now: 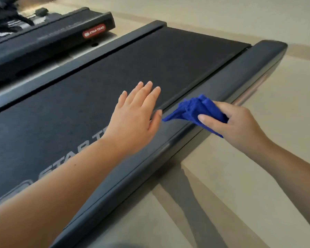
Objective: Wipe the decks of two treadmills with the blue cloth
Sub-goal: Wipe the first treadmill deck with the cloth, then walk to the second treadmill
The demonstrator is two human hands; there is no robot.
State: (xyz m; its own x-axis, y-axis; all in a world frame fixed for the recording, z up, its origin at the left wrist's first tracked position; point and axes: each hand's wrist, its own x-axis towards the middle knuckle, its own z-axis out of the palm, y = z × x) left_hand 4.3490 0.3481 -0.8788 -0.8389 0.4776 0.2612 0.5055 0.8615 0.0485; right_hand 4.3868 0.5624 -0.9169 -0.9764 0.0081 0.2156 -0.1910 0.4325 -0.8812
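Observation:
A black treadmill deck with white lettering runs diagonally across the view, framed by grey side rails. My right hand grips the bunched blue cloth over the near side rail, the cloth's loose corner trailing left onto the rail. My left hand lies flat with straight fingers over the belt's edge, just left of the cloth, thumb near the rail. A second treadmill with a red logo badge stands at the upper left.
Beige floor spreads to the right and beyond the treadmill's rear end. A narrow strip of floor separates the two machines. Dark parts of other equipment sit at the top left corner.

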